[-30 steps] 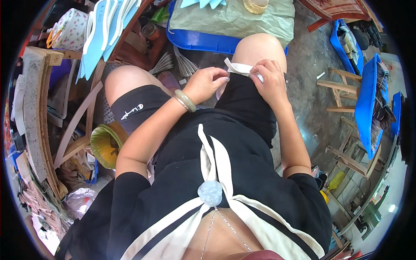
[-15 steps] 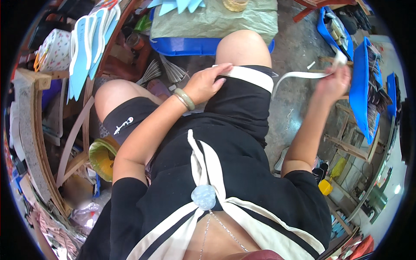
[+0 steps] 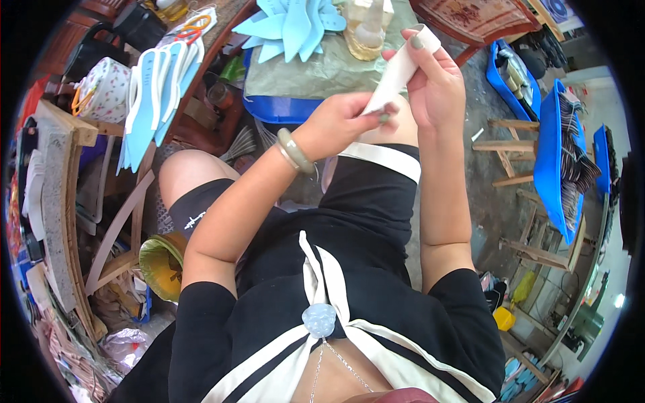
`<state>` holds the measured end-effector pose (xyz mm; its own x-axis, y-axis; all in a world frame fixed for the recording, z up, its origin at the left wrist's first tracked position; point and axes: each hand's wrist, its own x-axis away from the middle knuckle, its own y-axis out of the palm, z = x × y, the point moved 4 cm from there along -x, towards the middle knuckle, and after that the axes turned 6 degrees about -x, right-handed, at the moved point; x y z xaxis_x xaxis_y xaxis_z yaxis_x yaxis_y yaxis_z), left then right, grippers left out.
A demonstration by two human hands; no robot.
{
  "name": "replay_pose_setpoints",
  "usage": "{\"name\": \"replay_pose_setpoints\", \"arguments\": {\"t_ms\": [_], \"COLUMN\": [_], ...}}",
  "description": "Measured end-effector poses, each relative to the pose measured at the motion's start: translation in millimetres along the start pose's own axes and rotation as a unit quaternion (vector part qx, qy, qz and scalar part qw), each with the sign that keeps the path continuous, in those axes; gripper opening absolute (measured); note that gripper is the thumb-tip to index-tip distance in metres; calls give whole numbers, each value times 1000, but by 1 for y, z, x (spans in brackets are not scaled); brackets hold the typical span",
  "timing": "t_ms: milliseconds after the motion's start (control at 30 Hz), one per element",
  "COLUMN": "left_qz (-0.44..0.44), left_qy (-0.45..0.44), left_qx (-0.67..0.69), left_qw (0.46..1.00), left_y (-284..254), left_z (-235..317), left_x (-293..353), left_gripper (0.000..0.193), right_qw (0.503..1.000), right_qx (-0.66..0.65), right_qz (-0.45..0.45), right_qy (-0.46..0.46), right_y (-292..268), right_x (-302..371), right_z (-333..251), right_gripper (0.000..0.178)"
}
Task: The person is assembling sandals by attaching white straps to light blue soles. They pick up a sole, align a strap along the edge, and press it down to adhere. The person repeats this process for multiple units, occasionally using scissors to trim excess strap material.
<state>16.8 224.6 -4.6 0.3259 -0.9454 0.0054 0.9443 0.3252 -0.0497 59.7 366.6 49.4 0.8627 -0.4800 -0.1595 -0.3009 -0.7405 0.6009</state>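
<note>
Where left fingers [image 3: 354, 102] pinch a white strip [image 3: 393, 82], its end is half-hidden — right fingers [image 3: 423, 59] pinch the top.

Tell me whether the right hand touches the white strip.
Touching: in the head view, the right hand pinches the white strip near its upper end, thumb lying across it.

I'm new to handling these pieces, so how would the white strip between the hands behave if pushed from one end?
The white strip is probably flexible, since its upper end bends over at the right hand. It looks light, being thin and narrow. Pushed endwise, that thin shape would likely buckle.
</note>
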Motion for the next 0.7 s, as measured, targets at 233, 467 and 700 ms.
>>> {"name": "replay_pose_setpoints", "arguments": {"t_ms": [233, 467, 700], "left_qz": [89, 121, 321], "left_qy": [-147, -37, 10], "left_qx": [31, -352, -542], "left_qw": [985, 927, 777], "left_y": [-30, -45, -129], "left_z": [-51, -62, -61], "left_x": [83, 104, 10], "left_gripper": [20, 16, 48], "right_qw": [997, 995, 984], "right_qx": [2, 55, 169], "right_qz": [55, 74, 7], "right_qy": [-45, -26, 56], "right_y": [-30, -36, -30], "right_x": [-47, -56, -56], "right_z": [32, 47, 100], "right_gripper": [23, 21, 21]}}
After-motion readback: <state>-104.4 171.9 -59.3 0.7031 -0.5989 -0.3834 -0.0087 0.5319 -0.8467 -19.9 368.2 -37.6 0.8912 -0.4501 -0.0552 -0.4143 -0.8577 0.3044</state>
